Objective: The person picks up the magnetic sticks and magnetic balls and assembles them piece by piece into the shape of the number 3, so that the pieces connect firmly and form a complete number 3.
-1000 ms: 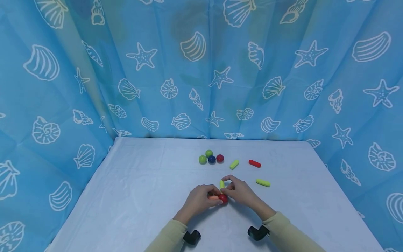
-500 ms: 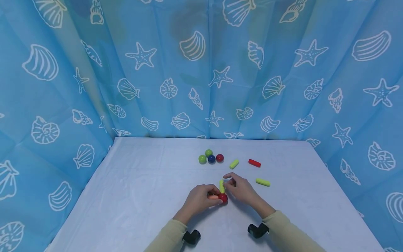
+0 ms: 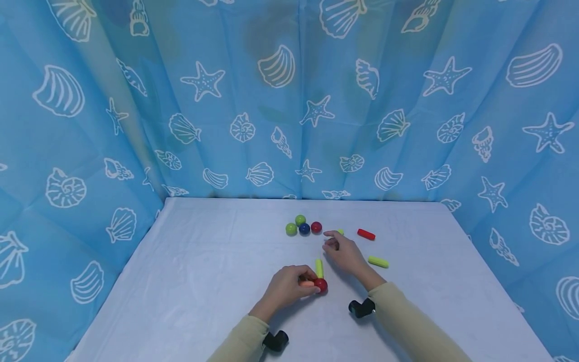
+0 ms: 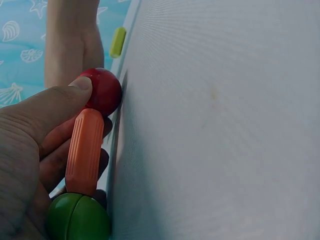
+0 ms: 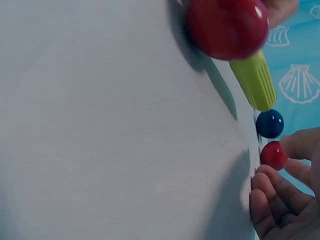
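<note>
The left hand (image 3: 286, 289) grips a joined piece: in the left wrist view its thumb presses a red ball (image 4: 102, 92), an orange stick (image 4: 85, 151) runs from that ball to a green ball (image 4: 78, 217). A yellow-green stick (image 3: 319, 268) extends from the red ball (image 3: 320, 285) toward the back; in the right wrist view this stick (image 5: 254, 81) shows beside the near red ball (image 5: 227, 27). Holding nothing, the right hand (image 3: 347, 256) hovers farther back with bent, parted fingers, partly covering another yellow-green stick (image 3: 341, 232).
Behind the hands sit two green balls (image 3: 291, 229), a dark blue ball (image 3: 304, 229) and a red ball (image 3: 316, 227). To the right lie a red stick (image 3: 366, 234) and a yellow-green stick (image 3: 378, 262). A patterned blue curtain (image 3: 280, 125) stands beyond the white table (image 3: 203, 251).
The right hand has let go of the yellow-green stick at the red ball and moved back toward the loose stick behind. The left hand keeps its grip in place.
</note>
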Available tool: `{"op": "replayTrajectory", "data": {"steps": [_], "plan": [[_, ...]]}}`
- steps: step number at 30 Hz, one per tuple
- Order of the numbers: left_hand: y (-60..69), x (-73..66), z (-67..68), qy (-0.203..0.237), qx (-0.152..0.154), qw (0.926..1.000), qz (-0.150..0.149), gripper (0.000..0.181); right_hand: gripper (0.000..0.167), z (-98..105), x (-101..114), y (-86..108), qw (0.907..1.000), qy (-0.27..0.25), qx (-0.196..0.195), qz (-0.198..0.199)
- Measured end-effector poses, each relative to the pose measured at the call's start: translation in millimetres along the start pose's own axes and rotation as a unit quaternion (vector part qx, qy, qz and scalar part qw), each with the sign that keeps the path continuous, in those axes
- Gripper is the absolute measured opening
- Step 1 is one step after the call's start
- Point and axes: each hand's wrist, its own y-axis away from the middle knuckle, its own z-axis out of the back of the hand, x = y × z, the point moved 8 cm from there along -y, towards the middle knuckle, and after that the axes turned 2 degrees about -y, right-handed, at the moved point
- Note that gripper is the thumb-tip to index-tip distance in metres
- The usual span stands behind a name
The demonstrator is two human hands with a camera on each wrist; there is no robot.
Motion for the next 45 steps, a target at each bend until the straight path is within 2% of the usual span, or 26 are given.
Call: {"op": "replayTrajectory", "data": {"steps": [9,21,27,32,37,45], "plan": [[-1.0,1.2,-2.0,-0.002,0.000,1.0000,-0.006,0.021,0.052,1,5,-18.4,0.9997,0.021,-0.009,-0.011],[-1.3,2.8,-2.2,-0.002,0.004,1.0000,-0.004,0.022,0.060,-4,21,-35.9,0.9973,0.072,-0.003,0.018],[-0.5,1.5,-1.1,-0.003,0.006,1.0000,0.001,0.022,0.054,-9,23,-40.3,0.9952,0.093,0.006,0.030],[-0.1,0.7,-1.1,-0.007,0.005,1.0000,0.005,0.022,0.044,-10,23,-39.2,0.9942,0.103,0.002,0.032],[0.0,0.2,-2.1,-0.005,0.006,1.0000,0.004,0.022,0.043,-8,21,-31.4,0.9932,0.114,-0.002,0.023],[0.1,2.2,-1.2,0.008,0.005,0.9999,0.005,0.020,0.042,-9,22,-13.6,0.9937,0.105,0.039,0.005]]}}
